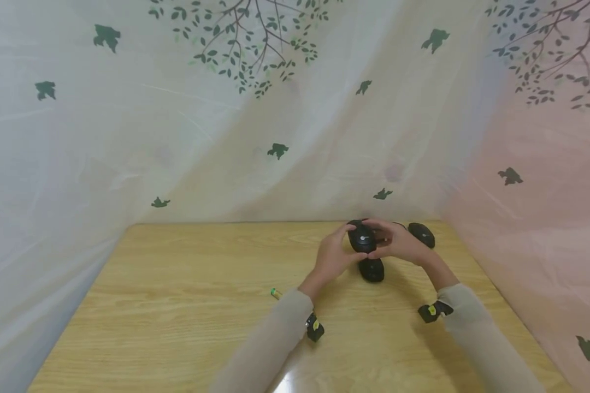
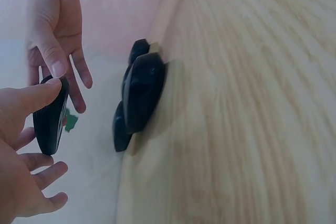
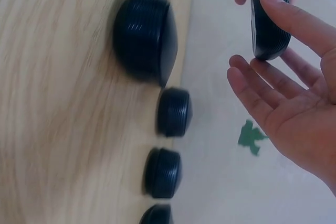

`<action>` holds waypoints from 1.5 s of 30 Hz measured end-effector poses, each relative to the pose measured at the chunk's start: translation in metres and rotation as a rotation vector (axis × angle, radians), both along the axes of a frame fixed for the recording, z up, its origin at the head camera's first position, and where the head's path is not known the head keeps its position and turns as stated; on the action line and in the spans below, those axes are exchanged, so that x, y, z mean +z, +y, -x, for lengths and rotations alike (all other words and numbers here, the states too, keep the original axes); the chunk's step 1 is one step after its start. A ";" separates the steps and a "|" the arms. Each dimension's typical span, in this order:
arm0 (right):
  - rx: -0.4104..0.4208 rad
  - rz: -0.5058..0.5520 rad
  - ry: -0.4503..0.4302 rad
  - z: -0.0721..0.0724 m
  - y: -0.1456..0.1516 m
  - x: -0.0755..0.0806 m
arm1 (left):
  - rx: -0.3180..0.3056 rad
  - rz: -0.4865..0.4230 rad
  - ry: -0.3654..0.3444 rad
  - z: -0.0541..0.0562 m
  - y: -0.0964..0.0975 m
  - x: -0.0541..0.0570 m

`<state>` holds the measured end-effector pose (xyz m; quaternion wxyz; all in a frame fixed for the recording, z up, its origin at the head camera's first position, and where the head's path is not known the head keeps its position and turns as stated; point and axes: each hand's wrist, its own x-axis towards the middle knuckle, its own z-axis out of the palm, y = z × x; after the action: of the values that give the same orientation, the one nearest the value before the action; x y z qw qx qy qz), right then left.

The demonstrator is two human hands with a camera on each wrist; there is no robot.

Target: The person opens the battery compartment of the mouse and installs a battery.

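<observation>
A black computer mouse (image 1: 362, 238) is held up between both hands above the table. My left hand (image 1: 332, 254) pinches it from the left, thumb at the near end and fingers at the far end. From the right, my right hand (image 1: 398, 241) grips it too, and in the right wrist view its thumb and fingertips touch opposite ends of the mouse (image 3: 269, 27). Just below the hands, a second black mouse (image 1: 371, 271) lies on the table. Another black mouse (image 1: 421, 234) rests at the back right, and one more is mostly hidden behind the right hand.
The wooden table (image 1: 187, 284) meets a printed curtain (image 1: 216, 164) at its back edge. A small thin item (image 1: 275, 293) with a green end lies by the left sleeve, which partly covers it. Several black mice (image 3: 144, 38) stand along the table in the right wrist view.
</observation>
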<state>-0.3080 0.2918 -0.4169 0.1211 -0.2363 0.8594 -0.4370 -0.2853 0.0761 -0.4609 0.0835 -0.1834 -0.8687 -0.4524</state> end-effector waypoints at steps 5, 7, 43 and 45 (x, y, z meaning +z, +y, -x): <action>-0.022 -0.053 0.030 -0.001 0.013 0.000 | -0.003 0.042 0.028 0.000 0.013 -0.002; -0.023 -0.061 0.021 -0.001 0.019 -0.001 | -0.003 0.056 0.041 0.000 0.018 -0.002; -0.053 -0.101 -0.041 -0.006 0.085 -0.041 | -0.115 0.350 -0.100 -0.006 0.073 -0.025; -0.052 -0.094 -0.041 -0.008 0.087 -0.043 | -0.130 0.356 -0.113 -0.006 0.073 -0.026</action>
<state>-0.3002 0.3784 -0.4597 0.1382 -0.1990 0.8822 -0.4037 -0.2791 0.1496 -0.4869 -0.0285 -0.2251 -0.9247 -0.3057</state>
